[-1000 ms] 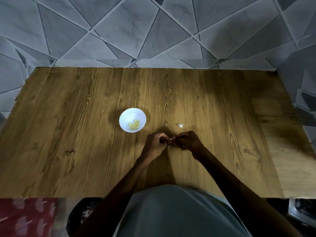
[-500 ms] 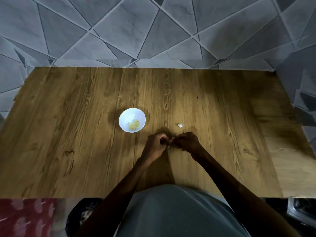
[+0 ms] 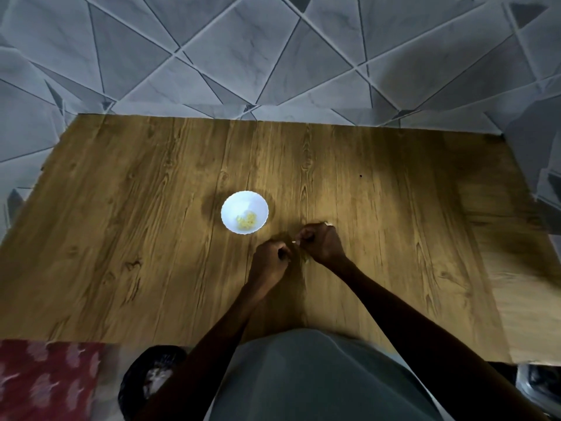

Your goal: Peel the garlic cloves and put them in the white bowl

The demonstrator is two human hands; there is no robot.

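Just right of the white bowl (image 3: 239, 203) and a little nearer the person, both hands work close together over the wooden surface (image 3: 121, 208). The right hand (image 3: 321, 243) is clenched, and its fingertips pinch a garlic bit (image 3: 295, 242). It is a pale speck, too small to call clove or loose skin, and its long axis cannot be made out. The left hand (image 3: 270, 261) sits on the person's side of the bowl, roughly in line with its right rim, fingers curled in toward the right hand. Whether it grips anything I cannot tell, because the fingers hide the palm.

From the garlic bit the bowl lies to the left and farther from the person, near but not touching. The left hand is the closer of the two to it. A small heap of yellowish peeled cloves (image 3: 246, 221) already lies in the bowl's near side. To the bowl's right, a white scrap (image 3: 328, 223) rests on the surface just beyond the right hand's knuckles.

Both forearms come in from the near edge and converge in a narrow V. The peeling looks unfinished; a drop into the bowl would likely be a short reach left and forward.
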